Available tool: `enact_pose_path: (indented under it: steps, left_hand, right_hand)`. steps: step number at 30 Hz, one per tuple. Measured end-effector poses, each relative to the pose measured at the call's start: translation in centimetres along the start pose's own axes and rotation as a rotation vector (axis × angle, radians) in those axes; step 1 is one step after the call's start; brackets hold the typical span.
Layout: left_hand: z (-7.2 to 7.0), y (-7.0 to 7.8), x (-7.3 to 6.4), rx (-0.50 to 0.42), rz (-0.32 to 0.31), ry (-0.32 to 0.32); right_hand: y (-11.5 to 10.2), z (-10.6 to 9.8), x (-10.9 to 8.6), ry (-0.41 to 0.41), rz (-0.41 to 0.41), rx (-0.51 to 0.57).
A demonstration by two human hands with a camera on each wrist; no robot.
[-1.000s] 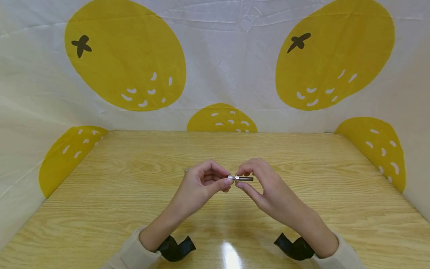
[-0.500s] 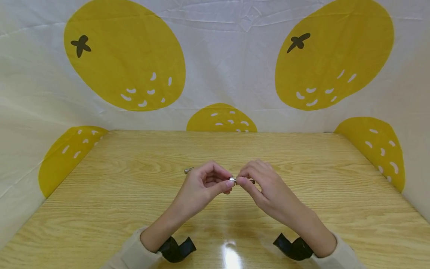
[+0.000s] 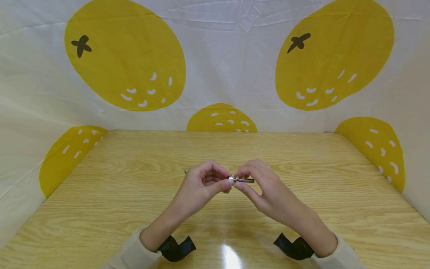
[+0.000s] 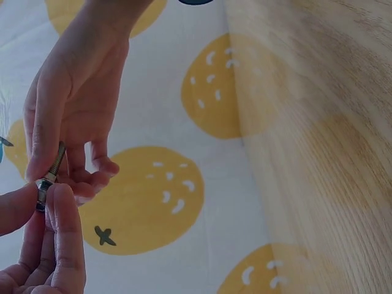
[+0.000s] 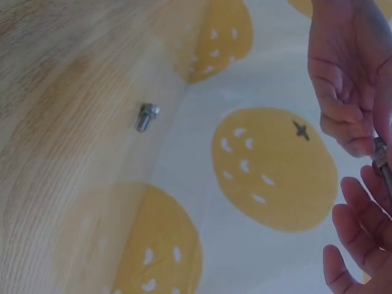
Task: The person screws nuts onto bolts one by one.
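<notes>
My left hand [image 3: 198,188] pinches the head end of a silver metal bolt [image 3: 247,181] between thumb and index finger. The bolt lies nearly level above the table, its threaded shank pointing right. A hex nut [image 3: 237,179] sits on the shank close to the head. Thumb and index finger of my right hand [image 3: 272,188] pinch this nut from below and above. In the left wrist view the threaded shank [image 4: 57,160] sticks out past the nut, between the right fingers. A second bolt [image 5: 147,116] lies on the table, mostly hidden behind the left hand in the head view.
The wood-grain table [image 3: 141,149] stretches out in front. White cloth [image 3: 231,67] printed with yellow fruit hangs behind it and along both sides. Black straps [image 3: 177,249] are around both wrists, below light sleeves.
The right thumb rolled up over the nut, then came back down, baring the nut and shank again. The nut now sits slightly closer to the bolt's head. The left hand stays nearly still.
</notes>
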State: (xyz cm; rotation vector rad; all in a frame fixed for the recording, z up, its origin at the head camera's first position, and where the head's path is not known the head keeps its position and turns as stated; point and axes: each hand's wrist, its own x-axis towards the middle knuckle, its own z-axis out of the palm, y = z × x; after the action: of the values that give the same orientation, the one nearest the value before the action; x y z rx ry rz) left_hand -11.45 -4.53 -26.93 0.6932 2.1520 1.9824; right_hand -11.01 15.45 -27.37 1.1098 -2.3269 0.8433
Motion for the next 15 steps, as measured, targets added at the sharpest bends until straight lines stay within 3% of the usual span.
enact_pose_path:
  steps: [5,10,15]
  left_hand:
    - [0.1,-0.07,-0.02,-0.013,0.007,-0.012]
    - [0.14,-0.13,0.05,-0.008,0.002,-0.004]
    - [0.1,-0.16,0.12,0.002,-0.006,0.01]
  right_hand:
    - [0.21,0.39,-0.05,0.05,0.008,-0.044]
    - [-0.02,0.04,-0.21,0.024,0.077,-0.038]
    - [-0.18,-0.29,-0.05,0.002,0.024,0.002]
